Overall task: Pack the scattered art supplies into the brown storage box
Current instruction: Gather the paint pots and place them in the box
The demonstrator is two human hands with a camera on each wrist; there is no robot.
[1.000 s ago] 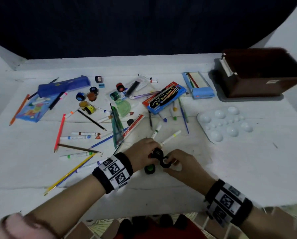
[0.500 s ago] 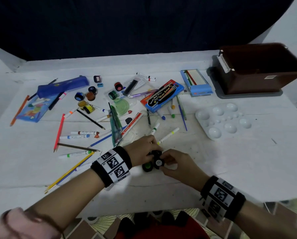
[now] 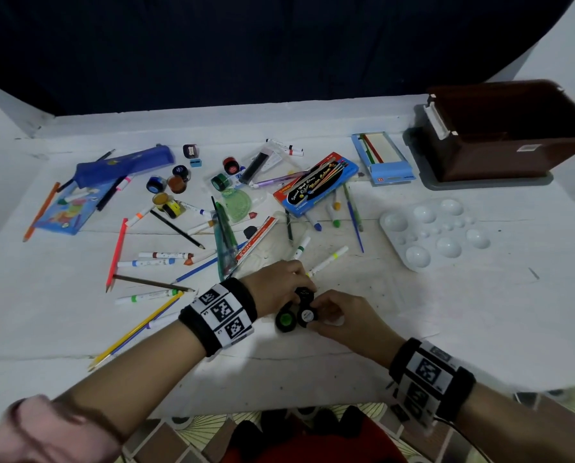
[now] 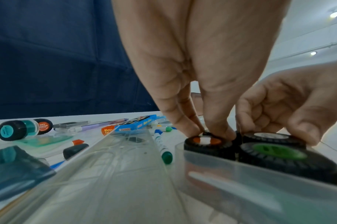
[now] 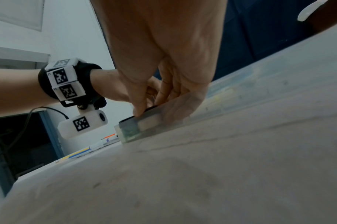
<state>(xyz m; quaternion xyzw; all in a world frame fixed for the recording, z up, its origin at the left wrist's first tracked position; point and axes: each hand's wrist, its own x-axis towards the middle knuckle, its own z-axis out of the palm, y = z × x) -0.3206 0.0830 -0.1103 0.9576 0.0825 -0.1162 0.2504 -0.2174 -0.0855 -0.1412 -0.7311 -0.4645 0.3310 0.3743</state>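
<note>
Low on the white table sits a small clear plastic tray of black-lidded paint pots. My left hand comes down on the orange-labelled pot, thumb and fingertips pinching its lid. My right hand curls round the white-labelled pot beside it. A green-labelled pot stands untouched at the tray's near end. In the right wrist view my right hand rests on the tray. The brown storage box stands open at the far right.
Pens, pencils and loose paint pots lie scattered across the left and middle. A blue watercolour box, a light blue case, a white palette and a blue pencil pouch are also out. A clear ruler lies left of the tray.
The white-labelled pot has been pushed in close beside the green one. Both hands stay at the tray, now tighter together. The head view has tilted slightly.
</note>
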